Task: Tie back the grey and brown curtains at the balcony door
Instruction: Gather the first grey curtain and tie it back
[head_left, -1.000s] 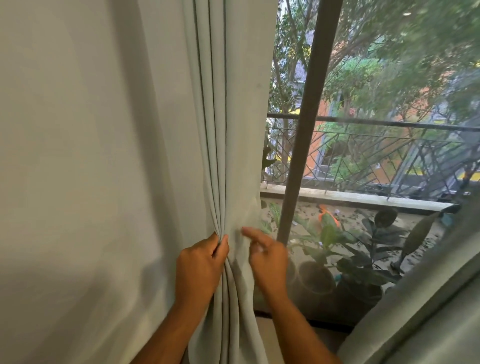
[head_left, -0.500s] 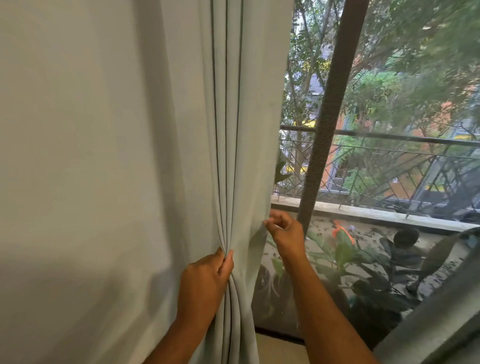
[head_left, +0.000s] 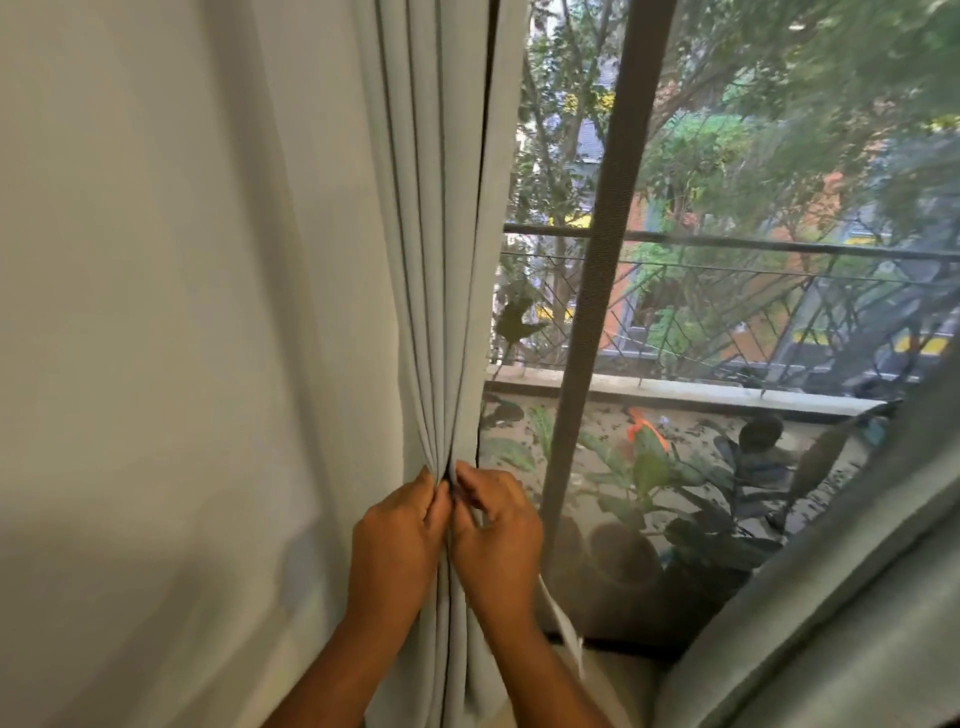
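The grey curtain (head_left: 441, 260) hangs gathered into narrow pleats at the left edge of the balcony door (head_left: 613, 260), its folds pinched together where the 2 hands meet. The left hand (head_left: 397, 545) grips the bunched pleats from the left with curled fingers, and the right hand (head_left: 498, 540) pinches the curtain's right edge just beside it (thumbs nearly touching). Another curtain (head_left: 857, 597) slants across the near right corner.

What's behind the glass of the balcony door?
Through the door glass you can see potted plants on the balcony, a metal railing, trees and buildings. The gathered grey curtain that both hands bunch hides the door's left part.
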